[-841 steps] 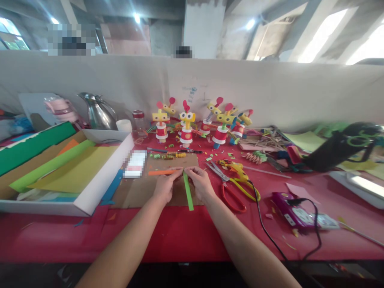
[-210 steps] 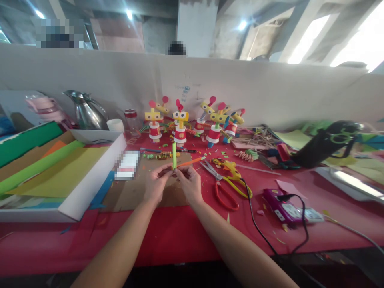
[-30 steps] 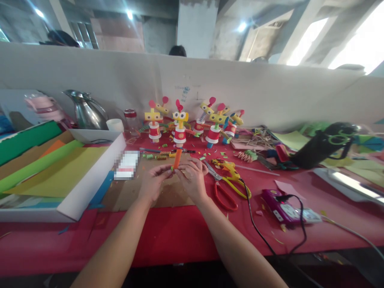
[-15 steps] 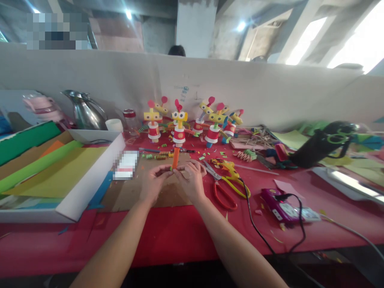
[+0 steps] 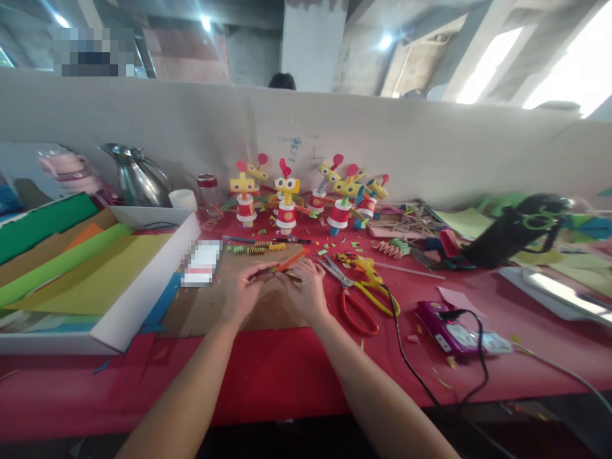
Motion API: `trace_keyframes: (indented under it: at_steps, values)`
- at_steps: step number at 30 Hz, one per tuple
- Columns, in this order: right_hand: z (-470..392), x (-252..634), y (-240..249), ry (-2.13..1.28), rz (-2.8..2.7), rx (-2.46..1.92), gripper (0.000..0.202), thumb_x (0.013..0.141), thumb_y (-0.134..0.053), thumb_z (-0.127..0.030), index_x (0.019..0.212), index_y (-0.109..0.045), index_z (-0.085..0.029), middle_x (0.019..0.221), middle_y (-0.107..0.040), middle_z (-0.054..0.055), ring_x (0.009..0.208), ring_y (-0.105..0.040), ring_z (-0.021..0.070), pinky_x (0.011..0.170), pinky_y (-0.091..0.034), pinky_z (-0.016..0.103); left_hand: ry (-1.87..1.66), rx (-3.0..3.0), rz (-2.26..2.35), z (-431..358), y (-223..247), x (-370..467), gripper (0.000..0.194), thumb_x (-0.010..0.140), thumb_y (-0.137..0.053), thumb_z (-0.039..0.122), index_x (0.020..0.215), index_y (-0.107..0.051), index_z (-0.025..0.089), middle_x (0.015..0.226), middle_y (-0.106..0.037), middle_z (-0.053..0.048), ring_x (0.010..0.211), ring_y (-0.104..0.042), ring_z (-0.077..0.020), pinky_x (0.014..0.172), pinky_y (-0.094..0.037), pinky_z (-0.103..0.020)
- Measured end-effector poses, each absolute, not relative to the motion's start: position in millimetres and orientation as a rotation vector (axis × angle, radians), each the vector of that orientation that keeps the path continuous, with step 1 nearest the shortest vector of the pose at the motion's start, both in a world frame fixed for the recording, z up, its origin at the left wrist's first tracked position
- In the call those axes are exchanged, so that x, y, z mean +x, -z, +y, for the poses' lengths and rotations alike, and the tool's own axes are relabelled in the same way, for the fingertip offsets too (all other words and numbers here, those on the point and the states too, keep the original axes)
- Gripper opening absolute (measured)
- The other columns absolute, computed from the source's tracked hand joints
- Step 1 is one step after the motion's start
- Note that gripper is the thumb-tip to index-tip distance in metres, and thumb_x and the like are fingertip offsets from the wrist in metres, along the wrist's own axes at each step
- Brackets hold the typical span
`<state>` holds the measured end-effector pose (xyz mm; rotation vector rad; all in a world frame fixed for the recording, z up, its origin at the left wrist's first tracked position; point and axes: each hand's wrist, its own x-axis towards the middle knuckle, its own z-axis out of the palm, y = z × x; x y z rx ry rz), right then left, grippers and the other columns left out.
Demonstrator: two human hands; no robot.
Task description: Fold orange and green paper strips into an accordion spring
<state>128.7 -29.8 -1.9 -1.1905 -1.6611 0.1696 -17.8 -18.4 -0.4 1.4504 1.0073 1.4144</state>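
Observation:
Over a brown cardboard sheet (image 5: 201, 312), both my hands meet at a folded bit of paper. From it an orange paper strip (image 5: 292, 259) sticks out up and to the right. My left hand (image 5: 243, 290) pinches the folded end between thumb and fingertips. Closed at the same join is my right hand (image 5: 306, 290), with a darker greenish strip (image 5: 294, 278) lying by its fingers. Part of the fold is hidden by the fingertips. Just behind lie several small folded paper springs (image 5: 261, 248) and a pen (image 5: 239, 240).
Scissors (image 5: 340, 275) and a yellow glue gun (image 5: 367, 272) with a black cord lie right of my hands. Several paper-cup figures (image 5: 286, 213) stand behind. A white box (image 5: 148, 287) of coloured paper is left; a purple power strip (image 5: 440, 325) and black bottle (image 5: 497, 233) are right.
The orange strip has swung from upright to leaning right and low over my right hand. The greenish strip shows more now. Both hands stay in nearly the same place.

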Motion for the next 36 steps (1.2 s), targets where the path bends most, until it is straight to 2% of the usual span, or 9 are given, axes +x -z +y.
trace_keyframes:
  at_steps: [8,12,17,20,27,36]
  values:
    - [-34,122,8,-0.471,-1.395,-1.058,0.010,0.080,-0.066,-0.032,0.080,-0.067,-0.021,0.083,-0.069,0.003,0.083,-0.063,0.0206,0.079,-0.047,0.034,-1.429,1.014,0.801,-21,8,-3,0.033,0.057,-0.080,0.016,0.089,-0.075,0.024,0.088,-0.072,-0.001,0.083,-0.062,-0.0137,0.079,-0.048,-0.026]
    - [-35,118,12,-0.724,-1.269,-0.906,0.009,0.078,-0.068,-0.030,0.082,-0.071,-0.022,0.087,-0.072,0.003,0.083,-0.066,0.0192,0.079,-0.051,0.032,-1.445,0.928,0.741,-20,9,-3,0.030,0.052,-0.081,0.013,0.080,-0.076,0.023,0.076,-0.070,0.000,0.074,-0.061,-0.0120,0.073,-0.047,-0.024]
    - [-32,113,16,-0.941,-1.154,-0.758,0.016,0.073,-0.073,-0.027,0.088,-0.075,-0.024,0.092,-0.075,0.002,0.088,-0.069,0.0208,0.084,-0.055,0.035,-1.512,0.955,0.739,-18,6,-7,0.025,0.052,-0.080,0.013,0.075,-0.076,0.022,0.080,-0.072,0.000,0.078,-0.061,-0.0130,0.076,-0.047,-0.024]
    - [-30,112,21,-0.922,-1.168,-0.729,0.023,0.073,-0.073,-0.028,0.096,-0.074,-0.027,0.099,-0.074,0.002,0.093,-0.069,0.0223,0.086,-0.056,0.037,-1.544,0.986,0.775,-19,4,-9,0.021,0.056,-0.079,0.016,0.076,-0.076,0.022,0.080,-0.072,-0.001,0.080,-0.063,-0.0150,0.078,-0.048,-0.027]
    - [-28,114,29,-0.806,-1.244,-0.774,0.024,0.075,-0.072,-0.029,0.099,-0.074,-0.030,0.099,-0.075,0.001,0.089,-0.071,0.0244,0.083,-0.058,0.040,-1.610,1.150,0.866,-22,5,-9,0.017,0.062,-0.075,0.018,0.079,-0.076,0.022,0.084,-0.073,-0.002,0.084,-0.064,-0.0177,0.085,-0.048,-0.032]
    - [-32,117,27,-0.641,-1.389,-0.801,0.029,0.080,-0.068,-0.025,0.107,-0.071,-0.034,0.102,-0.074,0.000,0.086,-0.071,0.0222,0.078,-0.058,0.036,-1.624,1.035,0.810,-21,10,-6,0.018,0.064,-0.076,0.019,0.081,-0.074,0.021,0.085,-0.071,0.000,0.085,-0.062,-0.0145,0.087,-0.045,-0.028]
